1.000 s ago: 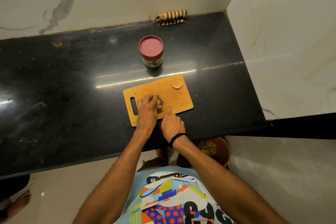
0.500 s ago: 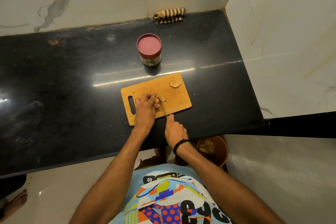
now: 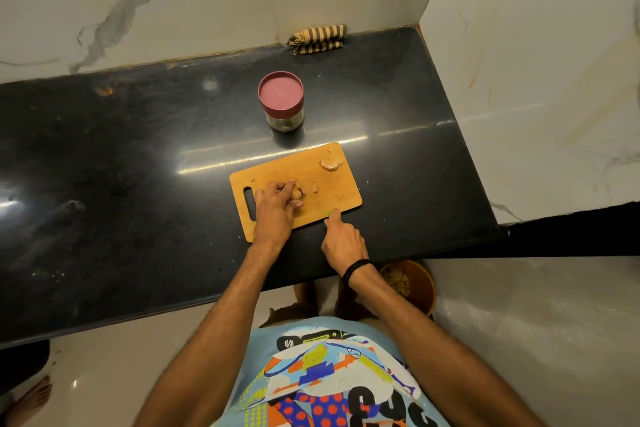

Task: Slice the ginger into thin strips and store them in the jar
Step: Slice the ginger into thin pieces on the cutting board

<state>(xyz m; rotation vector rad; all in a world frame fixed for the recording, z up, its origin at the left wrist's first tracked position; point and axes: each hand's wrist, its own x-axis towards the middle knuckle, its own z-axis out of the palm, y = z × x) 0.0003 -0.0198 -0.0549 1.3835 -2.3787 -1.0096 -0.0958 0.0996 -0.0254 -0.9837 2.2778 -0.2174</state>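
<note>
ginger lies on the wooden cutting board on the bench, a knobbly lump pinned by the curled fingers of the left hand, with a second piece at the board's far right corner and the lidded jar beyond. the right hand grips a small knife by its handle, fingers wrapped round it, blade just beside the lump. it looks light, firm and fibrous, likely to roll on its bumps, so i'd hold it flat-side down, fingertips tucked back from the edge.
</note>
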